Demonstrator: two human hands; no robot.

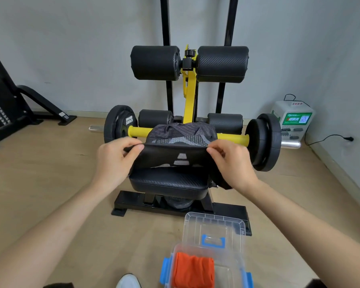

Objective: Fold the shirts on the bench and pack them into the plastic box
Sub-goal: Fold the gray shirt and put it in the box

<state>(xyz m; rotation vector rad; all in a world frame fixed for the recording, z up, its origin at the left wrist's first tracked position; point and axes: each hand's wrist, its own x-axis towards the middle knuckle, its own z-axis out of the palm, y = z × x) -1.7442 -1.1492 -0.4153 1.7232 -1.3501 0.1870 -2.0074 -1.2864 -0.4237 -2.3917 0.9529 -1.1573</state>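
A black and grey patterned shirt [181,140] lies across the padded seat [168,183] of a gym machine. My left hand [114,161] pinches the shirt's near fold at its left end. My right hand [231,161] pinches the same fold at its right end, and the fold is raised a little above the seat. On the floor in front of the machine stands a clear plastic box [227,273] with blue latches. A folded orange shirt [192,271] lies inside it at the left. The box's clear lid [214,227] leans behind it.
The machine has black roller pads [155,62], a yellow bar [137,130] and black weight plates [264,140] on both sides. A white and green charging unit [293,119] stands by the right wall with a cable on the floor. A black frame [29,100] stands at the left.
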